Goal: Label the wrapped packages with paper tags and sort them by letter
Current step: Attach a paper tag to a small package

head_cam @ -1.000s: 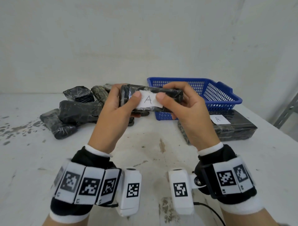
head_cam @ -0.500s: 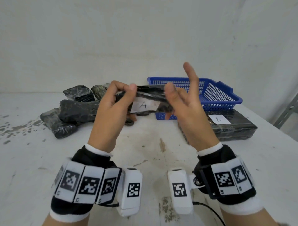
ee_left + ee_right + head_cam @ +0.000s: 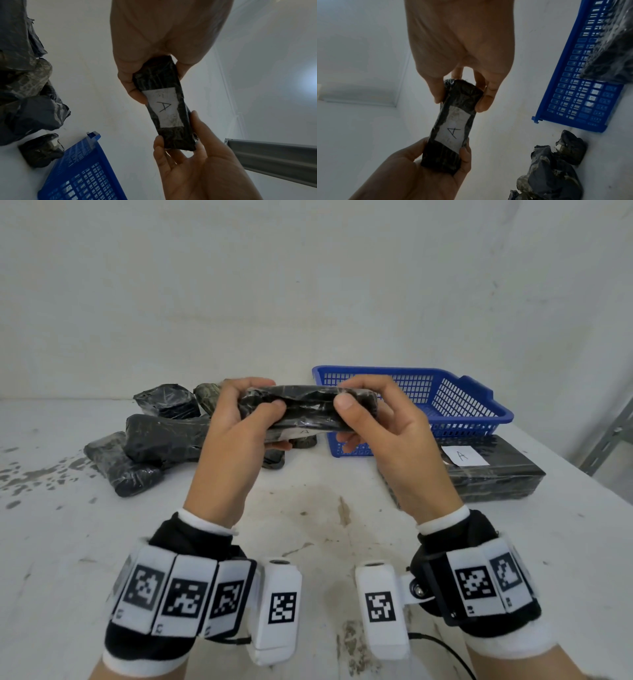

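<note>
Package pile (image 3: 154, 436) left of the basket (image 3: 462, 405), tagged block (image 3: 493, 474) just before it, held package (image 3: 305, 412) above the table (image 3: 308, 525).

Bare counter (image 3: 308, 518) lies open between the wrists and directly beneath the raised hands, with a wide free stretch at the near left. A heap of dark wrapped packages (image 3: 161, 440) blocks the far left. A blue basket (image 3: 472, 405) blocks the far right, and just in front of it a flat black package tagged A (image 3: 496, 474) fills the right side. A wall closes off the back.
</note>
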